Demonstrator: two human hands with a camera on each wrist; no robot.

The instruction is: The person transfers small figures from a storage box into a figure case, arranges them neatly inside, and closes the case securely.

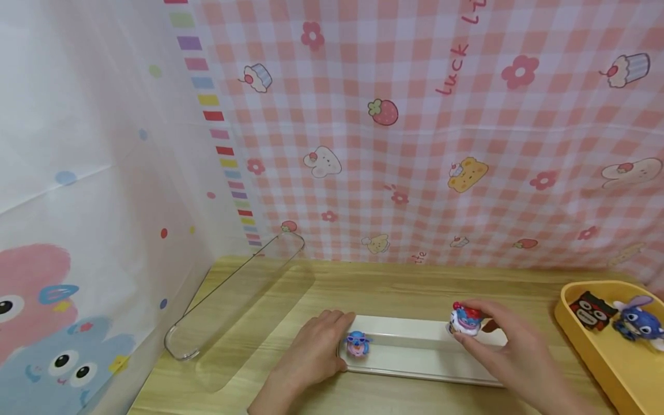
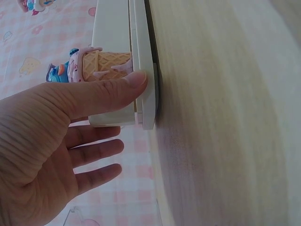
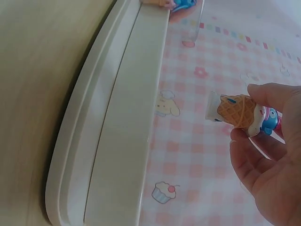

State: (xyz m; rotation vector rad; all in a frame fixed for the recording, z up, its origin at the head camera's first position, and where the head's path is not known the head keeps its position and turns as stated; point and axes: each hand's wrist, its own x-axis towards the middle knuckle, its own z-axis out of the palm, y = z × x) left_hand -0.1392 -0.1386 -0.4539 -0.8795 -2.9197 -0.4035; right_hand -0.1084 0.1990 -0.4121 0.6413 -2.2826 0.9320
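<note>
My left hand [image 1: 313, 349] grips the left end of a long white stepped display base [image 1: 415, 360], thumb on its front edge and fingers around its end. Beside that thumb, an ice-cream-cone figurine [image 2: 107, 66] with a blue character on top stands on the base. Above the base's right part, my right hand [image 1: 519, 346] pinches a second cone figurine [image 3: 239, 111] between thumb and fingers. This one has a waffle cone, white icing, a blue face and a red top. A small clear piece [image 3: 213, 106] shows at the cone's lower end.
A long transparent cover [image 1: 244, 300] stands on the wooden table [image 1: 270, 374] at the left. At the right, a yellow tray [image 1: 612, 357] holds a blue long-eared figure [image 1: 639, 323] and a dark, red-edged piece [image 1: 592, 311]. A pink checked cloth [image 1: 415, 138] hangs behind.
</note>
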